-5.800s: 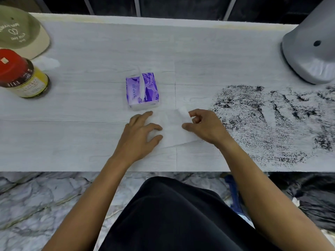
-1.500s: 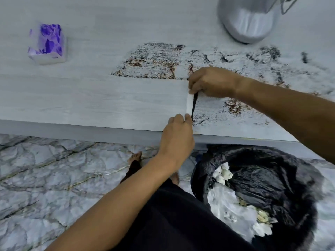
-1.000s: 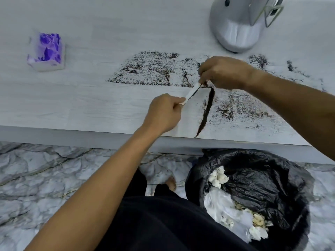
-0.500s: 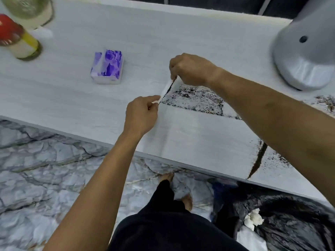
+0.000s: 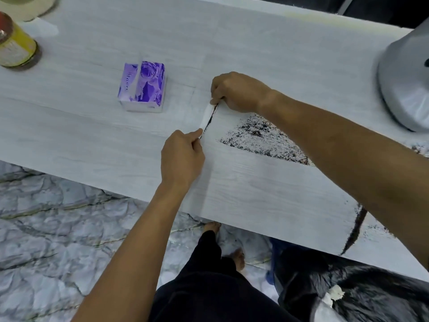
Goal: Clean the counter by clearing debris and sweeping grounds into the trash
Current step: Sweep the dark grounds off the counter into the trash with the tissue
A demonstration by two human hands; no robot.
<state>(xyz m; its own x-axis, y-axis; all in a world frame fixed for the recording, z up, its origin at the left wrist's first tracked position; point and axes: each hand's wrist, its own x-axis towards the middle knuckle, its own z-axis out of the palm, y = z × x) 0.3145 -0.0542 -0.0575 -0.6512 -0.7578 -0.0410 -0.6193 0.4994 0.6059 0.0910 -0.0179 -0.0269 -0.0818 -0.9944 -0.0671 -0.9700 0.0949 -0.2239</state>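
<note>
Head view: I am partway through the sweeping, I judge. My left hand (image 5: 182, 156) pinches the near end of a folded white tissue (image 5: 207, 118) and my right hand (image 5: 236, 91) pinches its far end, so the strip stands stretched on edge on the table (image 5: 92, 135), with a thin dark line of coffee grounds (image 5: 253, 133) gathered against its right face. To the right of the strip a wedge of scattered grounds is left, and nearer, by the table's front edge at the right, a swept ridge of grounds (image 5: 355, 228) waits above the black-lined trash bin (image 5: 371, 296), which already holds crumpled white paper. A few specks also show at the far right edge. So a broad band of table looks clean, yet the wedge, the ridge and those specks are not yet in the bin.

Compared with half a second ago, my hands pinch the strip the same way and sit a little further left and nearer the purple tissue pack (image 5: 142, 86); the cleared gap between strip and wedge is wider. The jar with the red lid (image 5: 14, 45) at far left is unchanged in place.
</note>
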